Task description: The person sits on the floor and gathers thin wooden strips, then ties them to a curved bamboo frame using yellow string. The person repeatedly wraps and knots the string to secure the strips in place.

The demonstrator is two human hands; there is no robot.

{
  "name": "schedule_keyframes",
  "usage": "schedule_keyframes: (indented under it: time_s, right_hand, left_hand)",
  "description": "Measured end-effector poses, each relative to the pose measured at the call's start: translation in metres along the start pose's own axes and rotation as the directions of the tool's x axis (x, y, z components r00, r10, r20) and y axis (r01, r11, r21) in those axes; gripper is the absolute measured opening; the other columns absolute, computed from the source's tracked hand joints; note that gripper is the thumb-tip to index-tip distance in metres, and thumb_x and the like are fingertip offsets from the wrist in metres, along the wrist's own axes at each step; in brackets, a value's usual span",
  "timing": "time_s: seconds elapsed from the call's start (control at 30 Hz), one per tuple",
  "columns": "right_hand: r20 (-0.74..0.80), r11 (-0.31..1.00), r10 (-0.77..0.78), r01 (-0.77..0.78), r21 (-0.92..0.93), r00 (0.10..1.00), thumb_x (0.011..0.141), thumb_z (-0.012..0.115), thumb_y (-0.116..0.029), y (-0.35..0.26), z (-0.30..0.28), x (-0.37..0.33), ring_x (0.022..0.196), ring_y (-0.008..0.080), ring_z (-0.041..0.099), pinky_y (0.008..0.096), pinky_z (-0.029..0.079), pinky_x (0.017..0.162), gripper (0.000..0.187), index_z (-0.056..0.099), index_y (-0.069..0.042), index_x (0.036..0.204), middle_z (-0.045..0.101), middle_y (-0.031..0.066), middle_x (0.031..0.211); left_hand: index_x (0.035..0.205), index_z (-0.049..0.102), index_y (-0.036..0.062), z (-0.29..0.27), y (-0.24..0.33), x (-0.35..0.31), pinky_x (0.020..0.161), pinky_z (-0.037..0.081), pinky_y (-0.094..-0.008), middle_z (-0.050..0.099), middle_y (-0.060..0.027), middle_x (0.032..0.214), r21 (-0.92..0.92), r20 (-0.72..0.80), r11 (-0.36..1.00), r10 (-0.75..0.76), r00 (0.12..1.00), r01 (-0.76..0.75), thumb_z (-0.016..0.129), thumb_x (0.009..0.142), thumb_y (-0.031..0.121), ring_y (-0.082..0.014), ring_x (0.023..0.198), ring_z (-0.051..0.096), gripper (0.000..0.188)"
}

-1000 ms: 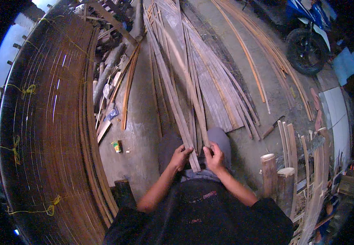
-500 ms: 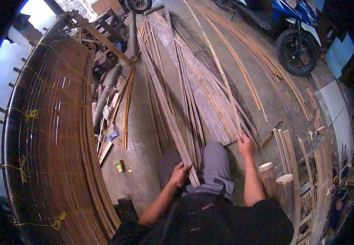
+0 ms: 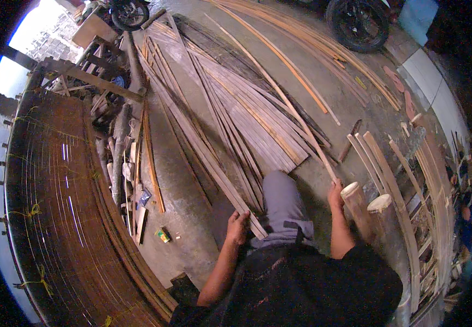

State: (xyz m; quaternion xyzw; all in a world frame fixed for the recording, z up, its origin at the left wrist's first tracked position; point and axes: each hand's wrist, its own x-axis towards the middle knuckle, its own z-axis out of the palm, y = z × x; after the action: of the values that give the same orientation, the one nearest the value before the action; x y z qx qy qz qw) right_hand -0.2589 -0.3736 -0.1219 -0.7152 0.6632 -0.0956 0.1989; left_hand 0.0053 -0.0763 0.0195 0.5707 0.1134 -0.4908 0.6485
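Observation:
My left hand [image 3: 238, 226] is closed around the near end of some long, flat, greyish wooden strips [image 3: 209, 188], which run away from my lap toward the far left. On the other side, my right hand [image 3: 336, 194] grips the near end of a thin, pale wooden strip [image 3: 287, 111]. This strip stretches far forward across the floor. Between the two lies a fan of grey-brown strips [image 3: 241, 122], with one yellowish strip among them. Their near ends reach my knee [image 3: 282, 191].
A brown slatted panel [image 3: 67, 207] tied with yellow cord stands at left, beside stacked logs [image 3: 120, 158]. At right are two upright posts [image 3: 378, 204] and a slatted wooden frame [image 3: 426, 218]. Orange strips [image 3: 301, 92] and a motorcycle wheel [image 3: 355, 24] lie beyond.
My right hand has moved right and slightly down with the pale strip, now close to the posts. My left hand keeps its hold on the flat strips. The whole view has shifted.

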Motion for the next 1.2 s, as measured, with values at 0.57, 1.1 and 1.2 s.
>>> schedule_keyframes:
  time_s: [0.57,1.1,1.2]
  right_hand:
    - [-0.360,0.838,-0.185,-0.044,-0.543,0.914,0.089,0.057,-0.021,0.092,0.008,-0.010,0.123,0.0357,0.046,0.0450,0.038,0.103,0.052,0.045,0.001,0.134,0.046,0.0202,0.138]
    - [-0.129,0.976,0.216,-0.216,0.015,0.968,0.089,0.059,-0.025,-0.027,0.034,-0.053,0.130,0.0385,0.036,0.0465,0.031,0.105,0.050,0.046,-0.002,0.131,0.042,0.0214,0.140]
    - [0.039,0.906,-0.162,0.133,0.402,0.986,0.094,0.054,-0.026,-0.125,-0.001,-0.085,0.121,0.0417,0.048,0.0453,0.037,0.103,0.047,0.048,0.006,0.128,0.052,0.0281,0.128]
  left_hand:
    - [0.109,0.059,0.0040,-0.008,-0.008,0.012,0.071,0.051,-0.0337,0.064,-0.0060,0.089,0.029,0.006,1.000,-0.005,1.000,0.005,0.063,0.090,0.012,-0.0210,0.079,0.061,0.021]
    - [0.116,0.059,0.0041,0.017,0.018,-0.029,0.084,0.049,-0.0339,0.065,-0.0035,0.104,0.117,0.187,0.983,0.119,0.975,-0.142,0.063,0.092,0.024,-0.0167,0.091,0.061,0.032]
    - [0.122,0.057,0.0037,0.015,0.025,-0.032,0.087,0.048,-0.0323,0.065,-0.0027,0.107,0.187,0.173,0.971,0.118,0.978,-0.150,0.064,0.092,0.026,-0.0153,0.094,0.061,0.038]
